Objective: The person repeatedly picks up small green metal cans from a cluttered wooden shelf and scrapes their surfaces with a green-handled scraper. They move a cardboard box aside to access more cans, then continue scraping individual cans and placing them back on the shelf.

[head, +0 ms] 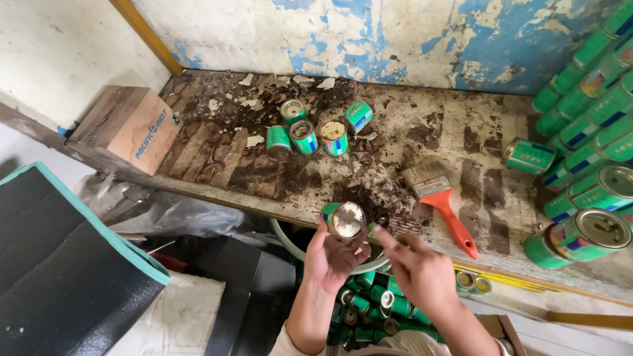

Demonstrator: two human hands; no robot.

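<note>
1. A small green can (pixel 345 219) with a rusty, dirty round end facing up sits in the left hand (pixel 333 254), held up at the near edge of the table (pixel 461 132).
2. The left hand's grip is clenched round the can: fingers curl about its side from below, thumb up along the left.
3. The right hand (pixel 422 273) is just beside it, fingers loosely stretched toward the can; its fingertips (pixel 381 234) reach the can's right side, though I cannot tell whether they actually touch. That hand grasps nothing.
4. Below both hands lies a pale bucket (pixel 287 238), partly hidden, and beneath it a heap of more green cans (pixel 369 306).
5. On the table, to the right of the hands, lies a paintbrush (pixel 440 198) with an orange-red handle, bristles pointing away toward the wall.
6. Further back, a cluster of five green cans (pixel 315 127) rests among dark crumbs and flakes, some upright, some on their sides.
7. At the right edge, a stack of green cans (pixel 587 132) lies on its side, round ends facing us, with one can (pixel 529 155) apart from it.
8. A cardboard box (pixel 128 128) sits on the table's left end.
9. The table is filthy and worn; the wall (pixel 395 39) behind is peeling blue and white paint.
10. Lower left, a dark foam-like slab with a teal edge (pixel 66 264) leans near a crumpled plastic sheet (pixel 158 214).
</note>
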